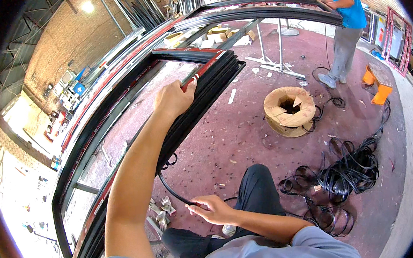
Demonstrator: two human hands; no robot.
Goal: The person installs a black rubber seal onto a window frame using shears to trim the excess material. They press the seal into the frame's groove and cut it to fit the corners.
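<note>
My left hand [175, 96] rests on the top of a stack of black window frames [208, 87] that have red film strips along their faces. Its fingers curl over the inner side of the top frame near the corner, and part of them is hidden. Lower down, my right hand [213, 209] pinches a thin black rubber strip [171, 191]. From that hand the strip curves up to the side of the stack, where small loops of it hang. The strip also trails off to the right behind my right hand.
Tangled black strip [348, 171] lies on the reddish floor at right. A cardboard-sided reel [289, 108] stands beyond my knee, with an orange stool [377, 85] farther right. At the far end, a person in blue [344, 1] handles another black frame [265, 13] on stands. Gloves [163, 211] lie below the stack.
</note>
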